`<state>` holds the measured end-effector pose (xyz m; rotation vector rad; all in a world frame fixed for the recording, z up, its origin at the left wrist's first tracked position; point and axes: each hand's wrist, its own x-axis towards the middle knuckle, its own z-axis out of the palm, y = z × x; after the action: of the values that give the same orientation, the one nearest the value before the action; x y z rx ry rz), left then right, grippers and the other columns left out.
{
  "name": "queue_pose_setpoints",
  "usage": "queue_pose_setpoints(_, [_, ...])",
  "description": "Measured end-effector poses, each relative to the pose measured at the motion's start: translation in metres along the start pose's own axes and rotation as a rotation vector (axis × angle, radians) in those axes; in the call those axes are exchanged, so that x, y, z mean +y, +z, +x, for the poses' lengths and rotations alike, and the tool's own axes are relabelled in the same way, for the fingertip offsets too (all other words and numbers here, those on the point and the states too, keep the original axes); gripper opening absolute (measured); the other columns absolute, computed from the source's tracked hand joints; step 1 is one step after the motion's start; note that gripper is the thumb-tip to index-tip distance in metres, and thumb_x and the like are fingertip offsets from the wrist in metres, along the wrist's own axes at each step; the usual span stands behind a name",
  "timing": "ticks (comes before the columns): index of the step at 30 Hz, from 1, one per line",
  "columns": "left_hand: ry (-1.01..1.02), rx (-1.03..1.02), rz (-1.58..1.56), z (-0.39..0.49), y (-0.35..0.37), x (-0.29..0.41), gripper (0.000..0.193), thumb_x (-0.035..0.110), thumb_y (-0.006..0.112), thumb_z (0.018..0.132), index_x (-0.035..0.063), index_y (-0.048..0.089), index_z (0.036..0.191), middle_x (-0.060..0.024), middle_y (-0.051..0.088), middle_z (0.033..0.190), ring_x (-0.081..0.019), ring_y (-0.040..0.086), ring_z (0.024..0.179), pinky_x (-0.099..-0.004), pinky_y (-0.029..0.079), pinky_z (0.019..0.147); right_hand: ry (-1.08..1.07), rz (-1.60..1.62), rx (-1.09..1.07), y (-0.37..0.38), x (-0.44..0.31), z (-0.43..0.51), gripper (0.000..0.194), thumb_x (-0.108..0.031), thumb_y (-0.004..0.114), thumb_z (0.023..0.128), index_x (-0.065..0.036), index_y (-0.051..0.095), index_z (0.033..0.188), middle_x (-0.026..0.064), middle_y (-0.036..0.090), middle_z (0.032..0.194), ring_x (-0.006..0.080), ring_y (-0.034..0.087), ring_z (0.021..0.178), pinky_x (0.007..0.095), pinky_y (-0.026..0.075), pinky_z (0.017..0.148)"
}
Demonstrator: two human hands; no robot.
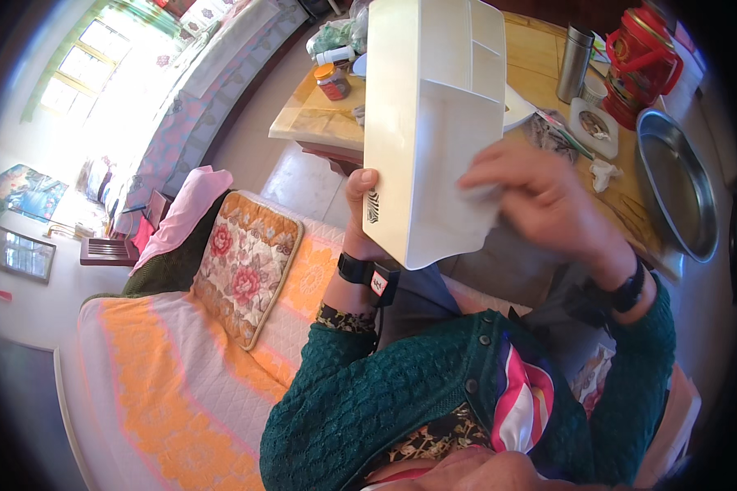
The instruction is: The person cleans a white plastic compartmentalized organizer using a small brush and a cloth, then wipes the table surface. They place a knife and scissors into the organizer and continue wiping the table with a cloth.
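Observation:
A cream plastic storage box (393, 123) with divided compartments is held up in front of me, tilted so its inside faces my right. My left hand (361, 190) grips its near left side, the thumb along the edge and the other fingers hidden behind it. My right hand (534, 196) is blurred at the opening of the largest compartment. Between its fingers is a small pale wad (482, 193), apparently tissue or cloth, close to or against the inner wall.
A wooden table (528, 52) bears a steel basin (678, 184), a red thermos flask (642, 67), a metal tumbler (574, 64), a crumpled tissue (604, 175) and an orange-lidded jar (331, 83). At left, a flowered cushion (245, 264) leans on the covered sofa (178, 393).

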<state>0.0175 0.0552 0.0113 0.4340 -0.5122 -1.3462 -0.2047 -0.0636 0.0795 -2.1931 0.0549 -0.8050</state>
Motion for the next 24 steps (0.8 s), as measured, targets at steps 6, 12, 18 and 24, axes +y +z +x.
queue_pose_setpoints(6, [-0.048, 0.012, 0.028, -0.002, -0.001, -0.003, 0.076, 0.039, 0.066, 0.078, -0.0023, 0.045, 0.139, -0.0200, 0.063, 0.122, -0.0296, 0.066, 0.104, -0.0393, 0.057, 0.088, -0.190, -0.679, -0.425, 0.059, 0.023, 0.021, 0.019, -0.008, 0.065, 0.077, -0.004, 0.068, 0.094, 0.0122, 0.065, 0.102, 0.0298, 0.065, 0.098, 0.0398, 0.053, 0.086])
queue_pose_setpoints(12, [-0.101, -0.052, -0.020, -0.004, -0.018, -0.007, 0.080, 0.047, 0.063, 0.079, -0.0044, 0.044, 0.138, -0.0232, 0.063, 0.119, -0.0332, 0.065, 0.104, -0.0415, 0.056, 0.091, -0.137, -0.645, -0.417, 0.080, 0.039, 0.018, 0.018, -0.010, 0.067, 0.077, -0.004, 0.071, 0.093, 0.0132, 0.066, 0.104, 0.0303, 0.065, 0.101, 0.0387, 0.053, 0.087])
queue_pose_setpoints(18, [-0.111, 0.018, -0.040, -0.003, -0.021, -0.020, 0.077, 0.042, 0.064, 0.079, -0.0043, 0.045, 0.138, -0.0232, 0.063, 0.121, -0.0336, 0.066, 0.103, -0.0420, 0.057, 0.090, -0.115, -0.647, -0.540, 0.077, 0.043, 0.012, 0.012, -0.010, 0.066, 0.076, -0.003, 0.073, 0.084, 0.0137, 0.065, 0.103, 0.0307, 0.063, 0.102, 0.0382, 0.052, 0.085])
queue_pose_setpoints(24, [-0.071, -0.021, 0.071, -0.005, -0.023, -0.013, 0.077, 0.040, 0.065, 0.080, -0.0030, 0.044, 0.140, -0.0215, 0.062, 0.126, -0.0325, 0.067, 0.104, -0.0423, 0.058, 0.089, -0.252, -0.596, -0.695, 0.030, 0.023, 0.002, 0.012, -0.009, 0.064, 0.071, -0.005, 0.071, 0.079, 0.0119, 0.061, 0.094, 0.0302, 0.057, 0.094, 0.0372, 0.048, 0.079])
